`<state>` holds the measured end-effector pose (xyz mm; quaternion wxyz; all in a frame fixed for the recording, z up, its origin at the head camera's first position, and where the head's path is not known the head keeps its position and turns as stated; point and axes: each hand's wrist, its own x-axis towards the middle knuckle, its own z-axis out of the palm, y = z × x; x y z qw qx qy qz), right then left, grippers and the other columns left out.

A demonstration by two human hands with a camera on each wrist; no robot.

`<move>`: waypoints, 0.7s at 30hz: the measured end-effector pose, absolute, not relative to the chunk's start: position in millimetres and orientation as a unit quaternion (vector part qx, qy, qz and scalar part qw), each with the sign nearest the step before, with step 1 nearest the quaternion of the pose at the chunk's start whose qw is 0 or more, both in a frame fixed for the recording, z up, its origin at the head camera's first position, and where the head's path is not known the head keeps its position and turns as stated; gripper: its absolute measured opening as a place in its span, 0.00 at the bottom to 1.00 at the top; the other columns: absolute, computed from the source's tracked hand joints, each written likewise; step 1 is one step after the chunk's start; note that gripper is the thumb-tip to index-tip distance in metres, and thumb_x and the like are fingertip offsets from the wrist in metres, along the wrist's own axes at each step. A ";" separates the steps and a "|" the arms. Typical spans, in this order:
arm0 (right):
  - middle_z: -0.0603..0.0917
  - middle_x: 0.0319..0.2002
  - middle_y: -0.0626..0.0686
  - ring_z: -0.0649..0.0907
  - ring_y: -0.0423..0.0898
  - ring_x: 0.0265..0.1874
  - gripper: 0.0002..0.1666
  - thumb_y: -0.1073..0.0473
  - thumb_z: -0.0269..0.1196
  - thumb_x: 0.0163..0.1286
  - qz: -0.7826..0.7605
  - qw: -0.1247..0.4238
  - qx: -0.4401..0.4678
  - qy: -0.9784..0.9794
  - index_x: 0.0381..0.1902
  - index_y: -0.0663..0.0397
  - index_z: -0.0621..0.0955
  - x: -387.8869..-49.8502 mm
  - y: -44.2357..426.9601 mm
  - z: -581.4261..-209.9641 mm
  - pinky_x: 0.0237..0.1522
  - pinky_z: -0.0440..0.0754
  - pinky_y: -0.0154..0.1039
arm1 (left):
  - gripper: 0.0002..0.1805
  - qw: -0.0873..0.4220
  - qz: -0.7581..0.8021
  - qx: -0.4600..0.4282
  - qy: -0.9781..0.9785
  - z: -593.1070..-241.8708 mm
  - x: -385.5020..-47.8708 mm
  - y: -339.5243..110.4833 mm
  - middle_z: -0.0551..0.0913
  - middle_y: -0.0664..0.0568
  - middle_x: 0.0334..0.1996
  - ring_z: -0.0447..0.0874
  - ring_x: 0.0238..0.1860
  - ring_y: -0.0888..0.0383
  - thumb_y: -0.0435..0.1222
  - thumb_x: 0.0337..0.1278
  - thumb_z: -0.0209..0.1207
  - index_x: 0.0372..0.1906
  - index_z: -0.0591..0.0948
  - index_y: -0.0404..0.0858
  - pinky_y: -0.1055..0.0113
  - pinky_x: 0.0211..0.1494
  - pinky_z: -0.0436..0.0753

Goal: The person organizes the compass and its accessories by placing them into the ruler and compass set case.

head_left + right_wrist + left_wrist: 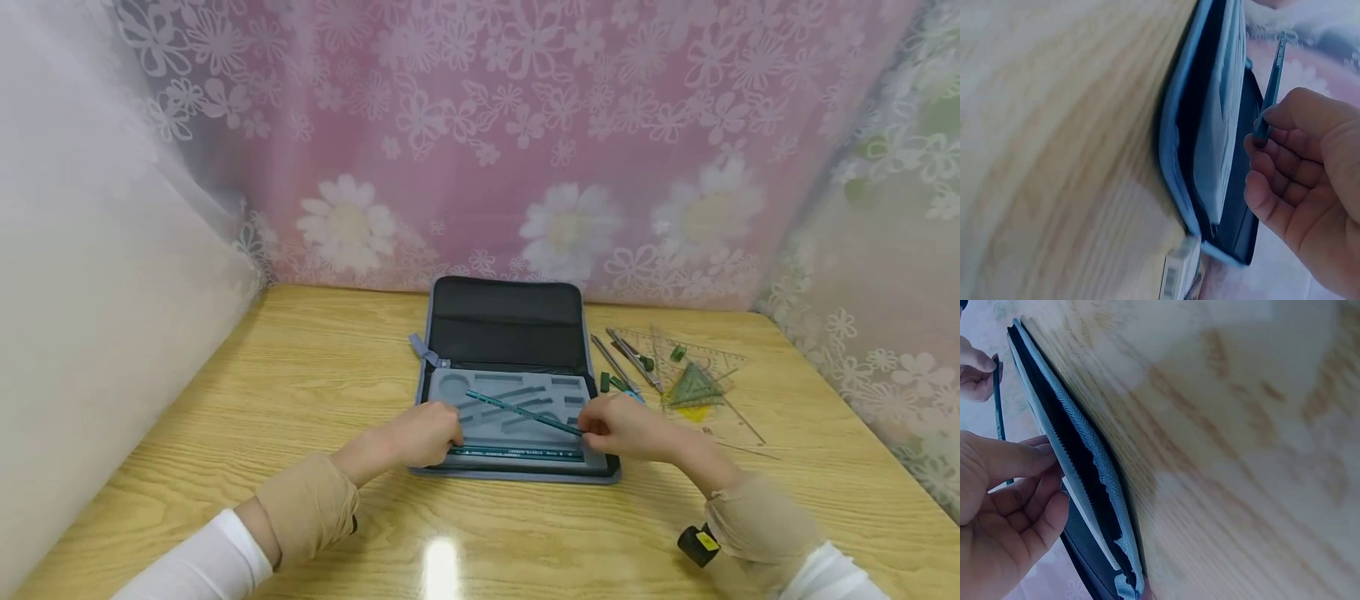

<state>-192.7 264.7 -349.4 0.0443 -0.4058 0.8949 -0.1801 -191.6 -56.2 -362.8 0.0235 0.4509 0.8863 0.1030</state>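
My right hand (621,425) pinches one end of a dark green pencil (517,408); the pencil slants over the grey moulded tray (487,437) of an open zip case (510,333). In the right wrist view, thumb and index finger grip the end of the pencil (1275,81). More green pencils (525,453) with white lettering lie in the tray's front slot. Bent over their left end is my left hand (427,433), its thumb and fingertips at the pencil end. The left wrist view shows that thumb at the tray edge; the exact contact is hidden.
Right of the case lie metal compasses (633,358), a dark green block (604,382), clear set squares (738,408) and a small green triangle (693,385). A white block with a barcode (1175,275) sits beside the case. Floral curtains (525,150) enclose the wooden table (337,358).
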 end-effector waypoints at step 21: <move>0.77 0.29 0.43 0.70 0.33 0.24 0.07 0.68 0.60 0.61 -0.145 0.033 -0.448 0.882 0.34 0.54 0.82 -191.0 252.4 -359.8 0.27 0.73 0.31 | 0.14 0.031 0.089 0.447 0.889 -359.9 -184.9 -56.7 0.84 0.46 0.37 0.82 0.40 0.53 0.20 0.51 0.55 0.39 0.86 0.33 0.69 0.41 0.80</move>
